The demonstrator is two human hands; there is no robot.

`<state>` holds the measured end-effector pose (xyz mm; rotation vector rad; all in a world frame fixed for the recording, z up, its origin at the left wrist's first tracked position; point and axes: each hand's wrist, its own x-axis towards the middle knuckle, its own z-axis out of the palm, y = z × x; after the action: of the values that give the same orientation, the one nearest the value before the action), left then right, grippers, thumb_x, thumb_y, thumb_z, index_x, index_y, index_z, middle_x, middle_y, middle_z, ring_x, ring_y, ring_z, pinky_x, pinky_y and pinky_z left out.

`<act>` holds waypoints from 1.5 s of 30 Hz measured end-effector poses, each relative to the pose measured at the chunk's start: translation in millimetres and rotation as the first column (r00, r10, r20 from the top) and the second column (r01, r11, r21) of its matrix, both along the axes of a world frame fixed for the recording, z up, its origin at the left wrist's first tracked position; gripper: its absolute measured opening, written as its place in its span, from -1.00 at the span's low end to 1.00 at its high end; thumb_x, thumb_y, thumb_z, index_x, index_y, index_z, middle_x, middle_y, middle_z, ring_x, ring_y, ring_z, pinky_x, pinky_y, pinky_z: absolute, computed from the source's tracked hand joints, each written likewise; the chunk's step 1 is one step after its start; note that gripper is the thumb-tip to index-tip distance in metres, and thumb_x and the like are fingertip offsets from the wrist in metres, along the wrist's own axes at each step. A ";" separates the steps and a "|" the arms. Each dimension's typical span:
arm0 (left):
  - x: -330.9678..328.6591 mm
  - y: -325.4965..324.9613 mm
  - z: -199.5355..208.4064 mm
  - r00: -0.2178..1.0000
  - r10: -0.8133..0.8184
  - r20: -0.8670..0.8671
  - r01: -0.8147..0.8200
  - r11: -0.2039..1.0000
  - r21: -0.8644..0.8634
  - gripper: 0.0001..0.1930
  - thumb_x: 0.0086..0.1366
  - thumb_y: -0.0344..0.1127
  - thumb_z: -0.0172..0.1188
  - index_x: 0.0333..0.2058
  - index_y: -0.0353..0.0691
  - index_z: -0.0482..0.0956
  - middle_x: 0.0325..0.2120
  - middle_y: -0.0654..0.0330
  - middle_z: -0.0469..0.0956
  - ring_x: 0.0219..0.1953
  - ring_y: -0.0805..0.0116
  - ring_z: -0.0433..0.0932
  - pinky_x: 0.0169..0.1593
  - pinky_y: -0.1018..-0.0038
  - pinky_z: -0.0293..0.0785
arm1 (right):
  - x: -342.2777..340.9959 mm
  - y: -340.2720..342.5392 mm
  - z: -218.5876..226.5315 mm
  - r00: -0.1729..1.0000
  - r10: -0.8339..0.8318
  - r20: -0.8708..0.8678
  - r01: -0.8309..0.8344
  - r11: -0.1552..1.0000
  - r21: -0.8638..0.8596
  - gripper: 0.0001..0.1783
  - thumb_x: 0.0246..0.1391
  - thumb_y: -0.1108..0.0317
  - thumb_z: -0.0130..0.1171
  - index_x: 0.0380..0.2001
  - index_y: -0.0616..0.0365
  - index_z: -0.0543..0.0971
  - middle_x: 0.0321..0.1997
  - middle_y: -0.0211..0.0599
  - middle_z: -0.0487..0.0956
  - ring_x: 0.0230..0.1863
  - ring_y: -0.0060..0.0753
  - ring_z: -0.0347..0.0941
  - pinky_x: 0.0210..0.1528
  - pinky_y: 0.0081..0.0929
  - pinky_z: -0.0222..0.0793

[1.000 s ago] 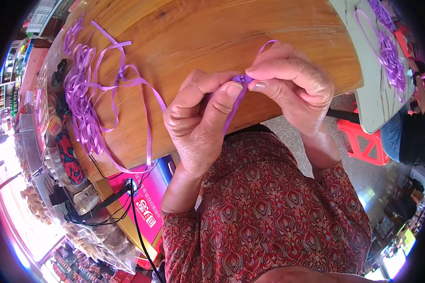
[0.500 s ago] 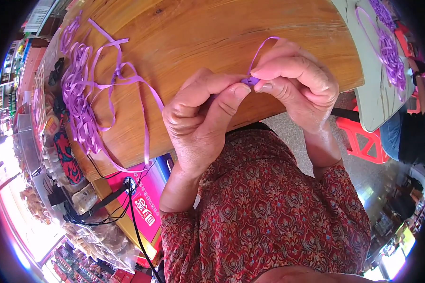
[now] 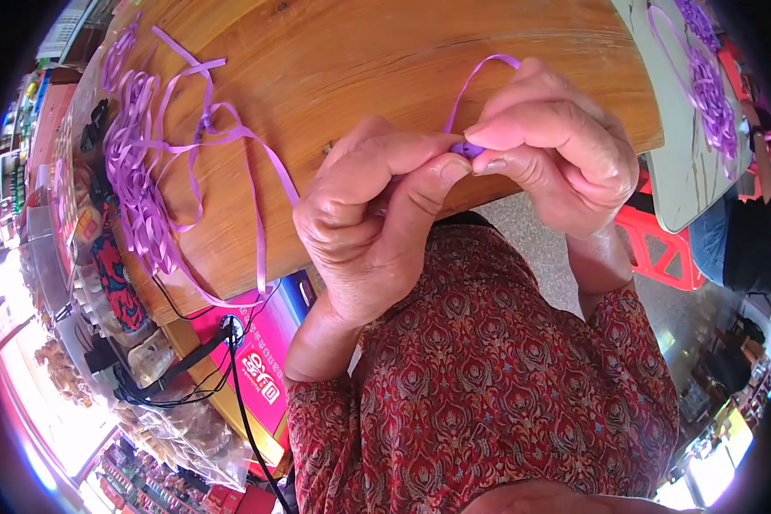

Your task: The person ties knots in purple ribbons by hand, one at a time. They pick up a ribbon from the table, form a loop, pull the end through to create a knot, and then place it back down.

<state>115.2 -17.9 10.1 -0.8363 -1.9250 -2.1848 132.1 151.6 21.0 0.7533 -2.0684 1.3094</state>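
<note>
While both hands meet over the near edge of the wooden desk [image 3: 334,56], a small folded piece of purple ribbon [image 3: 466,150] sits between their fingertips, well up off the chest. Left hand [image 3: 364,223]: grip clamped on the left end of the fold, thumb beneath, forefinger above, other fingers curled in toward the palm. Right hand [image 3: 565,154]: grip likewise closed, thumb and forefinger tips pinching the right end of the fold; the two thumbs nearly touch. Thin ribbon tail [image 3: 467,83] arcs up from behind the fold and over to the right hand's knuckles. Exact form of the fold mostly hidden by fingers; dark gaps show in its face. To the left on the desk, a loose heap of purple ribbon [image 3: 133,171], long loops tangled together; beside it some looser strands cross at a small knot [image 3: 204,122]. One strand runs from there to the left hand and drops from sight behind it; cannot tell whether it joins the held piece. Below the desk's near edge, at left, a pink box [image 3: 240,360] with a black cable [image 3: 244,420] hanging across it. At right, a pale desk [image 3: 672,184] bears another ribbon bundle [image 3: 711,111]; under its edge, a red stool [image 3: 664,248] and a co-worker's jeans [image 3: 711,236].
</note>
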 end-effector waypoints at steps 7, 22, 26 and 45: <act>1.5 -1.9 -12.2 0.998 -0.017 0.066 0.016 1.000 0.014 -0.88 0.03 -0.62 0.24 -0.42 -0.31 0.57 -0.54 0.23 0.51 -0.55 0.51 0.37 -0.47 0.61 0.27 | -0.9 2.5 -6.4 0.987 0.115 0.108 -0.110 0.993 -0.050 -0.79 -0.16 0.49 0.27 -0.37 0.29 0.56 -0.43 -0.24 0.54 -0.43 -0.39 0.44 -0.40 -0.52 0.30; -3.5 -7.5 -11.7 0.994 0.066 -0.090 -0.076 0.990 -0.120 -0.84 -0.02 -0.57 0.30 -0.41 -0.31 0.56 -0.63 0.28 0.42 -0.61 0.51 0.29 -0.54 0.63 0.15 | -0.4 10.8 13.0 0.997 -0.038 0.061 0.015 0.940 0.341 -0.57 -0.34 0.44 0.33 -0.25 0.28 0.58 -0.44 -0.25 0.53 -0.42 -0.33 0.48 -0.40 -0.44 0.37; -4.4 -7.8 -4.3 0.975 0.043 -0.216 -0.101 0.959 -0.266 -0.81 -0.03 -0.53 0.31 -0.38 -0.30 0.56 -0.62 0.24 0.42 -0.61 0.43 0.33 -0.55 0.57 0.22 | -3.0 17.1 16.3 0.999 0.017 -0.042 0.002 0.905 0.426 -0.57 -0.41 0.44 0.32 -0.30 0.30 0.57 -0.47 -0.24 0.51 -0.44 -0.32 0.46 -0.45 -0.45 0.35; -12.4 -22.6 -3.0 0.814 -0.090 -0.574 -0.133 0.933 -0.335 -0.68 -0.21 -0.42 0.37 -0.38 -0.30 0.57 -0.65 0.28 0.30 -0.71 0.44 0.30 -0.68 0.54 0.17 | -0.8 14.1 21.4 0.966 0.205 0.155 -0.253 0.860 0.442 -0.68 -0.33 0.35 0.28 -0.45 0.29 0.48 -0.55 -0.28 0.35 -0.53 -0.22 0.31 -0.57 -0.34 0.21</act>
<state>102.8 -40.6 7.2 -1.3396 -1.9832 -1.3174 131.3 165.7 42.4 1.1918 -2.4733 0.9924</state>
